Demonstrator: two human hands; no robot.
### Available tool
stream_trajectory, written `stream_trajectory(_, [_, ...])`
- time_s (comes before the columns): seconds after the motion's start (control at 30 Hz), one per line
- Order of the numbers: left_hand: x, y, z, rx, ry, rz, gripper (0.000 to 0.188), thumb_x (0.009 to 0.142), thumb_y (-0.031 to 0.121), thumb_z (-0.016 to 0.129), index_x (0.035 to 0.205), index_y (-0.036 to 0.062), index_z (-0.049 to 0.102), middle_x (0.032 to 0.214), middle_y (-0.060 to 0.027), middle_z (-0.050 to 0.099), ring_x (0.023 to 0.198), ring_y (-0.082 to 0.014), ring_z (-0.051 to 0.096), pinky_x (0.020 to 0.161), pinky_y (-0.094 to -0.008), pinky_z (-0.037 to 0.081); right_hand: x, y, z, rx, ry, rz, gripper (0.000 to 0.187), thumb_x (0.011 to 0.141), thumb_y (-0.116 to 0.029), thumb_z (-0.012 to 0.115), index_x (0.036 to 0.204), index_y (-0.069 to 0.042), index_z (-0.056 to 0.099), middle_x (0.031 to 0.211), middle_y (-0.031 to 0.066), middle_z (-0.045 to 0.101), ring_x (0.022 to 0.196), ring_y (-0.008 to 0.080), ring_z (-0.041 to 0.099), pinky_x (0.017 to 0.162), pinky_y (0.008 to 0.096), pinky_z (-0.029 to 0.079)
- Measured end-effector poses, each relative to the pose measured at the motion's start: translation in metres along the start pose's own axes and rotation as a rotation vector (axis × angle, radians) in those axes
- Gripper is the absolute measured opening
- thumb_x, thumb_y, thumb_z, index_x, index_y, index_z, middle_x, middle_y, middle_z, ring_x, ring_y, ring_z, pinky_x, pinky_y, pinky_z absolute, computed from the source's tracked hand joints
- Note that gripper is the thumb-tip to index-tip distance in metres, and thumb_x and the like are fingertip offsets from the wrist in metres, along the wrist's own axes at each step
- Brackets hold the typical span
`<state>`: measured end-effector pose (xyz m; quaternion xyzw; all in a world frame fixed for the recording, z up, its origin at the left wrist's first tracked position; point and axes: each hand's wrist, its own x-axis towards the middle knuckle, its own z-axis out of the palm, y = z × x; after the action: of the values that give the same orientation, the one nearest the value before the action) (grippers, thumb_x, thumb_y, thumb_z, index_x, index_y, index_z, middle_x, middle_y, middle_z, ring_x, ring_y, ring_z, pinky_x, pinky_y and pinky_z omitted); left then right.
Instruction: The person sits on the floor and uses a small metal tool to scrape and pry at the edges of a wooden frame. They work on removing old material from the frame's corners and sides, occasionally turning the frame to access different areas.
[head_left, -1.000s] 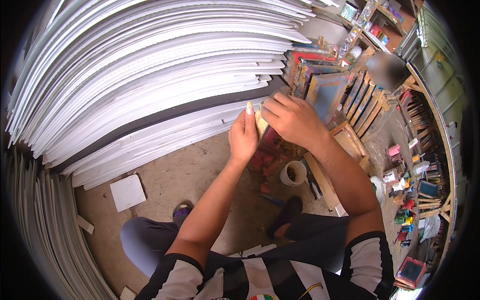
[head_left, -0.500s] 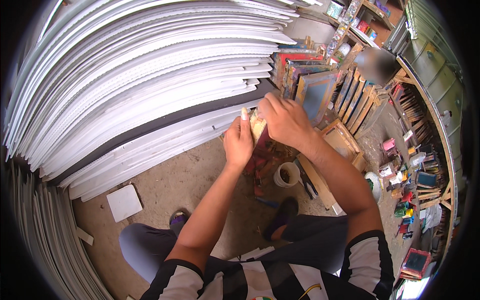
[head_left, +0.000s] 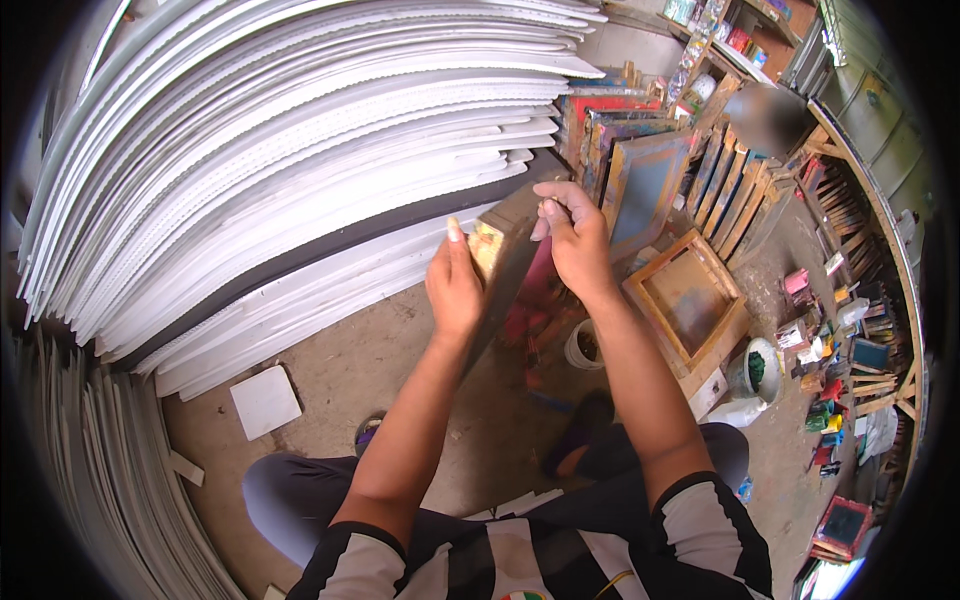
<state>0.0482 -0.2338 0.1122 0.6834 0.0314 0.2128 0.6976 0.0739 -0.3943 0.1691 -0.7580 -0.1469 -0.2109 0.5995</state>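
My left hand point(head_left: 457, 290) grips the edge of a brown wooden frame point(head_left: 514, 215), which is tilted up in front of me. Its thumb points upward beside a pale yellowish patch on the frame's corner. Just right of the frame's upper end is my right hand point(head_left: 577, 240), thumb and fingers pinched together. Whatever lies between those fingertips is too small to make out. A dark face of the frame slants down toward the floor, and something dark red shows behind it, partly hidden.
White stacked sheets point(head_left: 330, 160) fill the left and far side. Right of my arms lie a wooden screen frame point(head_left: 690, 300), a white cup point(head_left: 580, 345) and a bucket point(head_left: 742, 375) with green inside. More frames point(head_left: 735, 190) lean farther back. A white square point(head_left: 266, 402) lies on the floor.
The wooden frame has turned, showing more of its long side. My right hand has moved slightly right and away from the left, which has shifted left. My right forearm has swung inward.
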Motion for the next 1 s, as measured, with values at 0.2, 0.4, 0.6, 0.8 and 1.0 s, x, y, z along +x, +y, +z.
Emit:
stream_trajectory(0.2, [0.015, -0.007, -0.036, -0.102, 0.072, -0.048, 0.058, 0.113, 0.043, 0.038, 0.077, 0.0021, 0.058, 0.068, 0.0013, 0.051, 0.065, -0.0101, 0.041, 0.061, -0.0319, 0.038, -0.022, 0.085, 0.007, -0.007, 0.168, 0.434, 0.033, 0.108, -0.025, 0.052, 0.103, 0.004, 0.068, 0.082, 0.0091, 0.065, 0.067, 0.0169, 0.062, 0.057, 0.0319, 0.053])
stream_trajectory(0.4, [0.029, -0.019, -0.058, -0.241, 0.15, -0.153, 0.058, 0.111, 0.051, 0.038, 0.082, 0.0057, 0.061, 0.077, 0.0017, 0.057, 0.07, -0.0091, 0.046, 0.065, -0.0293, 0.041, -0.052, 0.213, 0.005, -0.247, 0.083, 0.731, 0.043, 0.106, -0.035, 0.055, 0.089, 0.002, 0.065, 0.076, 0.0132, 0.065, 0.066, 0.0273, 0.063, 0.061, 0.0399, 0.052])
stream_trajectory(0.6, [0.035, -0.041, -0.084, -0.267, 0.249, -0.218, 0.058, 0.109, 0.055, 0.041, 0.12, 0.0011, 0.061, 0.108, -0.0066, 0.064, 0.096, -0.0145, 0.058, 0.087, -0.0308, 0.049, -0.079, 0.27, 0.014, -0.564, 0.061, 0.388, 0.022, 0.101, -0.017, 0.055, 0.092, 0.0, 0.066, 0.083, 0.0208, 0.069, 0.084, 0.0427, 0.066, 0.078, 0.0506, 0.052])
stream_trajectory(0.8, [0.04, -0.056, -0.105, -0.37, 0.188, -0.207, 0.057, 0.112, 0.048, 0.032, 0.135, 0.0016, 0.056, 0.124, -0.0094, 0.064, 0.11, -0.0196, 0.061, 0.098, -0.034, 0.049, -0.082, 0.272, 0.011, -0.656, -0.002, 0.484, 0.017, 0.098, -0.014, 0.057, 0.098, -0.001, 0.068, 0.09, 0.024, 0.07, 0.092, 0.046, 0.067, 0.081, 0.0537, 0.052])
stream_trajectory(1.0, [0.028, -0.059, -0.141, -0.364, 0.185, -0.232, 0.053, 0.112, 0.045, 0.031, 0.137, 0.0058, 0.055, 0.13, -0.0105, 0.063, 0.117, -0.0232, 0.061, 0.101, -0.0371, 0.048, -0.073, 0.242, 0.019, -0.729, -0.081, 0.652, 0.019, 0.094, -0.018, 0.065, 0.105, -0.002, 0.068, 0.095, 0.0264, 0.071, 0.095, 0.0469, 0.067, 0.081, 0.0537, 0.053])
